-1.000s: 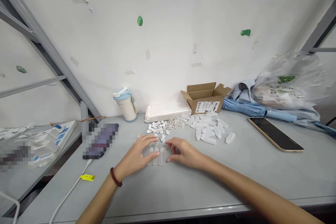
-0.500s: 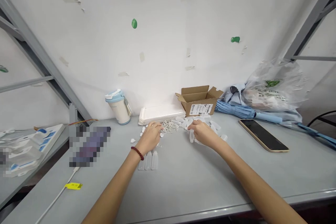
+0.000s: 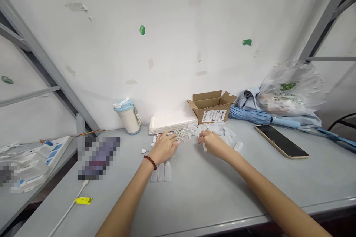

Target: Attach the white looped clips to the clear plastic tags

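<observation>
My left hand (image 3: 164, 149), a dark red bead bracelet at its wrist, lies with fingers spread over small white parts and a tangle of thin white loops (image 3: 182, 134). Beneath its palm, three translucent plastic sleeves (image 3: 161, 173) lie side by side. A few small white caps (image 3: 144, 151) show left of its fingers. My right hand (image 3: 213, 143) is closed, fingertips curled down at the near left of a heap of translucent sleeves (image 3: 227, 136). One sleeve shows just under these fingers; whatever is between the fingertips is hidden.
Behind the heap stand an opened cardboard box (image 3: 213, 113) and a stack of white trays (image 3: 172, 121). A cup with a blue lid (image 3: 128, 116) stands left. On the right lie a phone (image 3: 280, 141), a blue umbrella (image 3: 250, 114) and a plastic bag (image 3: 289, 89). A cable (image 3: 66, 211) runs left.
My left hand has flattened, its fingers spreading over the white parts. The right hand stays at the heap, its fingers slightly lower. The whole view has shifted a little.
</observation>
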`<state>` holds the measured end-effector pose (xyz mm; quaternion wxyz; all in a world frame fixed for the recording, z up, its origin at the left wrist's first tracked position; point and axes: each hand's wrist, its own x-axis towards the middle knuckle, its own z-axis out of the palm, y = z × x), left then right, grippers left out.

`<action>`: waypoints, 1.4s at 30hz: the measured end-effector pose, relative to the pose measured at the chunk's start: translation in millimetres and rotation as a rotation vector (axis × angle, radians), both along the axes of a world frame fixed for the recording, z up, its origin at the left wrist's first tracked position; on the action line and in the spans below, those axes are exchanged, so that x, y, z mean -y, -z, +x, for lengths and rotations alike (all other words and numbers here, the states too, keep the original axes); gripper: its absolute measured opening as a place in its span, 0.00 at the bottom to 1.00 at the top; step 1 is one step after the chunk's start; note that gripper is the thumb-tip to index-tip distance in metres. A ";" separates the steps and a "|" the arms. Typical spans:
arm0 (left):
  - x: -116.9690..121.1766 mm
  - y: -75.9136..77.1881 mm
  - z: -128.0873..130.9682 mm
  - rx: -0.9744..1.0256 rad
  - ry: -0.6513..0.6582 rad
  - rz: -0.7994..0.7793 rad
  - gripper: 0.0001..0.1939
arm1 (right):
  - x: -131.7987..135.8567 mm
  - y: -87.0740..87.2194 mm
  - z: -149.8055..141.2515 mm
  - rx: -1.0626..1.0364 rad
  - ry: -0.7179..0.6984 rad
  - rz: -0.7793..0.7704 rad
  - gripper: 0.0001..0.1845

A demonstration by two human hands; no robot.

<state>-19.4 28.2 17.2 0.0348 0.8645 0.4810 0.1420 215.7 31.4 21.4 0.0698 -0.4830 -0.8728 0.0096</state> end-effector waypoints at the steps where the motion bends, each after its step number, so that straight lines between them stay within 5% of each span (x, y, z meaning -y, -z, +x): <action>1: 0.3 0.1 -0.3 0.007 -0.008 0.002 0.20 | 0.8 -0.7 -0.2 0.005 0.002 0.004 0.24; 14: 7.9 -3.9 -8.3 0.367 -0.137 -0.029 0.23 | 5.0 2.2 -4.6 0.017 -0.051 0.054 0.23; 30: 9.3 1.1 -9.7 0.324 -0.142 0.081 0.30 | 11.7 12.2 -18.4 -0.084 -0.134 0.047 0.15; 42: 15.0 -1.6 -3.9 0.238 -0.061 0.075 0.24 | 14.7 12.3 -21.5 -0.103 -0.123 0.008 0.14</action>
